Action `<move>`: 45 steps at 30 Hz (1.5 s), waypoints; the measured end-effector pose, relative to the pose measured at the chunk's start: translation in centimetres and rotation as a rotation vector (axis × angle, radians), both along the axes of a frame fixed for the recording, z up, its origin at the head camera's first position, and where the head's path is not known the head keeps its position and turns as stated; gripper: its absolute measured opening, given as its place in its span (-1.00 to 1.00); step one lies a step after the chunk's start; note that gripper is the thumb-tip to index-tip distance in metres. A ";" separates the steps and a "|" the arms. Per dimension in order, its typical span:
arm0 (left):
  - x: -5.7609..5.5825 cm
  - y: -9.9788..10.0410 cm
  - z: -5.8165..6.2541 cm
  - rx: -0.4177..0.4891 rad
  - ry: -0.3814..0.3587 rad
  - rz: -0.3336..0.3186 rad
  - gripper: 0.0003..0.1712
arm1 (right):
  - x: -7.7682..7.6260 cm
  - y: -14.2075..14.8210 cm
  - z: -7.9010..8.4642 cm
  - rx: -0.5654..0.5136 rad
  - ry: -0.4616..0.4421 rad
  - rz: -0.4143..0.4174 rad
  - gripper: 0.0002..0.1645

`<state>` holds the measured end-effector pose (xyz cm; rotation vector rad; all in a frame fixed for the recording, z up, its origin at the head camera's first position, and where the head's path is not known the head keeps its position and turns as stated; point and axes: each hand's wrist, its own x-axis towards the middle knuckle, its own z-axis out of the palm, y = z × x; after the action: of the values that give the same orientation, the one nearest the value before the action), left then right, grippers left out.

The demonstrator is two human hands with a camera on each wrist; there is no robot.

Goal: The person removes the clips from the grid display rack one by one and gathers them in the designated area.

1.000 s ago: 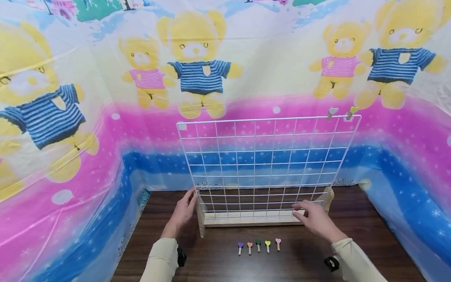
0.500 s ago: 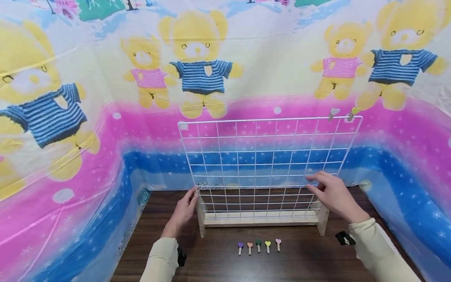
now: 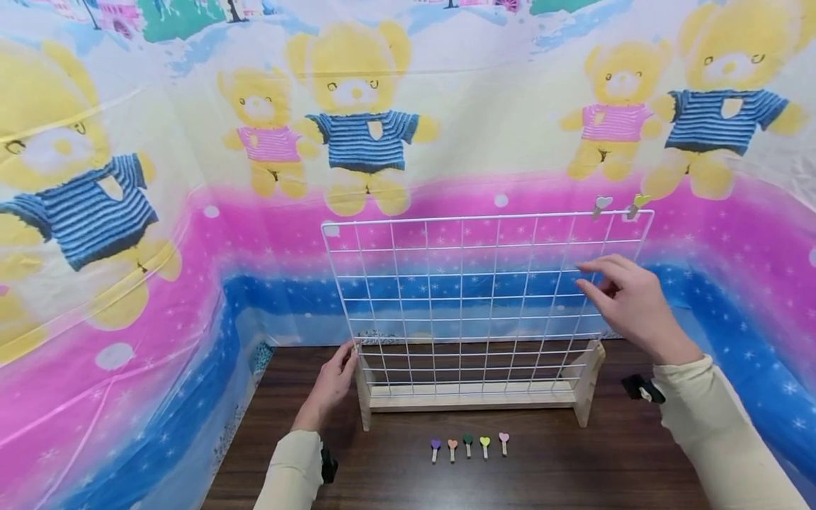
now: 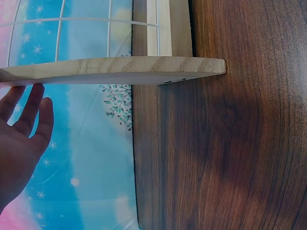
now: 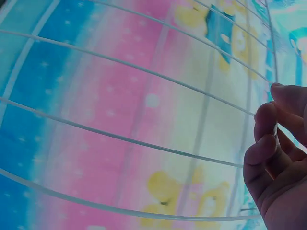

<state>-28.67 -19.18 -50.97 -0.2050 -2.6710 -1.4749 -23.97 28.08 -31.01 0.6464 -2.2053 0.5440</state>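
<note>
A white wire grid [image 3: 462, 283] stands upright in a pale wooden stand [image 3: 472, 401]. My left hand [image 3: 334, 374] rests its fingertips against the stand's left side panel; in the left wrist view the fingers [image 4: 33, 108] are loosely bent at the panel's edge. In front of the grid's right part is my right hand [image 3: 627, 297], thumb and forefinger apart and nothing between them. Two heart clothespins, one white [image 3: 601, 206] and one yellow [image 3: 637, 205], sit on the top wire at the right, above that hand.
Several small clothespins with heart tops lie in a row on the dark wooden table [image 3: 548, 474] before the stand: purple [image 3: 435, 450], orange [image 3: 452, 450], green [image 3: 468, 445], yellow [image 3: 485, 447] and pink [image 3: 504, 443]. A bear-printed cloth [image 3: 484, 134] hangs behind and at both sides.
My right hand has risen from the grid's lower right, moving up and rightward along it. The left hand stays at the side panel, and the clothespins have not moved.
</note>
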 end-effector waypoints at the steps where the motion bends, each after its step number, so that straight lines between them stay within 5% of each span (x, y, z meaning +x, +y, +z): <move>1: 0.0 0.0 -0.1 0.000 -0.003 -0.001 -0.56 | 0.0 0.0 0.5 -0.010 0.016 0.001 -0.57; 9: 0.2 0.0 -0.2 0.011 -0.007 -0.008 -0.57 | -0.6 -0.1 4.0 -0.112 0.151 0.036 -0.53; 21: 0.0 -0.1 -0.4 0.010 0.008 -0.011 -0.55 | -1.2 -1.0 6.5 -0.293 0.126 0.002 -0.64; 33: 0.0 -0.1 -0.3 -0.002 0.007 -0.014 -0.55 | -2.1 -1.3 7.2 -0.319 -0.090 -0.030 -0.61; 45: 0.0 0.0 -0.2 -0.002 0.018 -0.011 -0.56 | -2.6 -0.9 7.4 -0.307 -0.180 -0.067 -0.64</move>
<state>-28.71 -19.20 -51.15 -0.2320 -2.6621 -1.4659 -26.53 27.18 -23.61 0.3724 -2.2343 0.9138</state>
